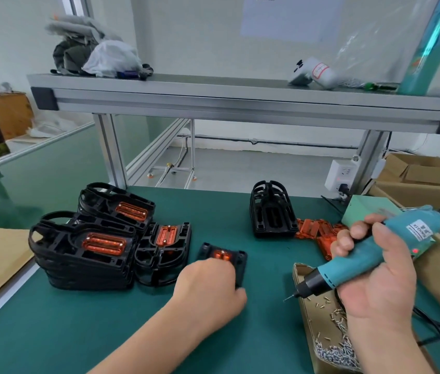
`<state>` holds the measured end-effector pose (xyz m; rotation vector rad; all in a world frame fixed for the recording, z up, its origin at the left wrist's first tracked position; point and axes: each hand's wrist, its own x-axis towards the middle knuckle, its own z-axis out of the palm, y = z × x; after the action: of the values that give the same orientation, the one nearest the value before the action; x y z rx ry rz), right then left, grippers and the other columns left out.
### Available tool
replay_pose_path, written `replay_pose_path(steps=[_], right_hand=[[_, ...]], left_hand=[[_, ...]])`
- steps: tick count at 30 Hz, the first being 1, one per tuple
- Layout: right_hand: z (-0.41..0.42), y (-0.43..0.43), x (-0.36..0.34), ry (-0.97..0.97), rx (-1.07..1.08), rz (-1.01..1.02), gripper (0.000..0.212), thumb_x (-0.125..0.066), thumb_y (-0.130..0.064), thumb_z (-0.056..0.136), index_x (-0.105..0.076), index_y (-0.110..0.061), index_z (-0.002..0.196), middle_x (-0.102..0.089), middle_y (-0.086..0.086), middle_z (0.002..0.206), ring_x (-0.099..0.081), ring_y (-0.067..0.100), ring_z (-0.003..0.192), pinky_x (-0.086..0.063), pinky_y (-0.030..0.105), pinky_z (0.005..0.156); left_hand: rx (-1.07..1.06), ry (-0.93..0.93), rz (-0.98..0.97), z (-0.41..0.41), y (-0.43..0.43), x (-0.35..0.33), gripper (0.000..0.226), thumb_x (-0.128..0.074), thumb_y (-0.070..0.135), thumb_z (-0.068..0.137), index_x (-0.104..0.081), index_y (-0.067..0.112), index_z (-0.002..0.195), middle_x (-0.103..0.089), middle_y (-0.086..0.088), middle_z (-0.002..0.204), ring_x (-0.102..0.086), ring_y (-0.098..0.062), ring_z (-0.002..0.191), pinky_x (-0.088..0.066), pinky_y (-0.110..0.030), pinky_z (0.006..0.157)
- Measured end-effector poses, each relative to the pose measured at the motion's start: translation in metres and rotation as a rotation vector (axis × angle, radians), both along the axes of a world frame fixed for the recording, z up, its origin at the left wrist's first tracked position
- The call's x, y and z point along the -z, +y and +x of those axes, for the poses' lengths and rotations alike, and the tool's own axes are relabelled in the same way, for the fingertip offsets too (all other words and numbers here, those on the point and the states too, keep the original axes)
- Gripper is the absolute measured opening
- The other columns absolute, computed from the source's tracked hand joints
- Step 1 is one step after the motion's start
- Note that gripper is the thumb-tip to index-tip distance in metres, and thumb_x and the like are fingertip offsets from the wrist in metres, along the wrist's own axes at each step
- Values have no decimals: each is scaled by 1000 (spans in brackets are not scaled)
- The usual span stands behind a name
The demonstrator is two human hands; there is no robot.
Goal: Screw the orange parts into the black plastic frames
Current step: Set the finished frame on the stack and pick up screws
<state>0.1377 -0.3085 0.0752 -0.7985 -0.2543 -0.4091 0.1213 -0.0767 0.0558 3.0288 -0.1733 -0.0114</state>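
Head view: stacked black plastic frames (84, 252) at left look done. The left hand (208, 290) grips another frame (223, 256); the right hand (370, 279) grips a blue electric screwdriver (362, 255). Loose orange plastic parts (318, 233) wait.

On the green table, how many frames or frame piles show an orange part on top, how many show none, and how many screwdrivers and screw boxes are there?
Frames or piles with an orange part on top: 4, one under the left hand
Frame piles without an orange part: 1
Screwdrivers: 1, in the right hand
Screw boxes: 1
Total: 7
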Motion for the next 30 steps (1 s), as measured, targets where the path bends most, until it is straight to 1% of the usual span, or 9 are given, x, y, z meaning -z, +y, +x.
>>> replay_pose_path(steps=[2, 8, 11, 14, 16, 19, 24, 28, 30], right_hand=[[0, 0, 1, -3, -1, -1, 20, -45, -14, 102, -62, -23, 98, -54, -1, 82, -51, 15, 68, -47, 24, 63], [0, -2, 3, -3, -3, 5, 21, -44, -13, 103, -62, -22, 99, -55, -1, 81, -52, 16, 67, -48, 24, 62], [0, -3, 3, -5, 2, 3, 21, -44, -12, 103, -63, -21, 99, -56, -1, 81, -53, 15, 66, -48, 24, 61], [0, -3, 3, -8, -3, 16, 22, -44, -13, 103, -63, -21, 99, -56, -1, 81, -53, 15, 66, -48, 24, 61], [0, -4, 3, -1, -6, 33, 21, -45, -14, 103, -64, -22, 98, -56, -1, 81, -53, 14, 66, -48, 24, 61], [0, -5, 2, 24, -10, 64, 20, -48, -16, 102, -65, -23, 96, -56, -2, 81, -54, 14, 66, -48, 23, 61], [3, -4, 6, 102, -9, 111, 10, -54, -19, 99, -64, -20, 96, -57, 0, 82, -54, 15, 66, -48, 23, 58], [5, -4, 10, 121, 0, 118, 12, -53, -18, 101, -65, -20, 97, -58, 0, 82, -55, 15, 66, -49, 23, 57], [6, -5, 10, 118, -1, 109, 13, -53, -18, 100, -65, -20, 96, -58, 0, 82, -55, 14, 65, -49, 23, 57]], left_hand=[[-54, -29, 14, 21, -5, 0, 37, -50, 44, 93, -45, 18, 68, -45, 3, 67, -50, -26, 68, -39, -31, 62], [-148, -24, -5, 68, -10, 3, 34, -54, 35, 99, -44, 20, 70, -47, 3, 69, -55, -26, 75, -43, -30, 62], [-160, -35, 6, 77, -10, 6, 40, -53, 41, 101, -45, 20, 68, -49, 2, 69, -57, -26, 74, -45, -30, 62], [-171, -97, -12, 84, -11, 6, 43, -50, 47, 102, -44, 20, 69, -50, 2, 68, -56, -26, 70, -41, -30, 59], [-157, -148, -92, 92, -14, 1, 38, -49, 46, 101, -46, 20, 74, -52, 1, 70, -54, -25, 67, -35, -31, 56], [-112, -134, -275, 111, -25, -9, 33, -50, 44, 99, -57, 16, 85, -62, 0, 77, -57, -23, 70, -37, -32, 57], [-112, -99, -443, 154, -50, -19, 35, -54, 41, 95, -46, 14, 74, -56, 0, 69, -52, -19, 59, -34, -29, 50], [-113, -31, -433, 180, -63, -18, 31, -54, 39, 96, -50, 13, 78, -58, -2, 70, -54, -21, 59, -39, -29, 53], [-114, -18, -400, 188, -65, -14, 25, -52, 30, 97, -50, 13, 80, -59, -4, 73, -54, -21, 60, -39, -29, 52]])
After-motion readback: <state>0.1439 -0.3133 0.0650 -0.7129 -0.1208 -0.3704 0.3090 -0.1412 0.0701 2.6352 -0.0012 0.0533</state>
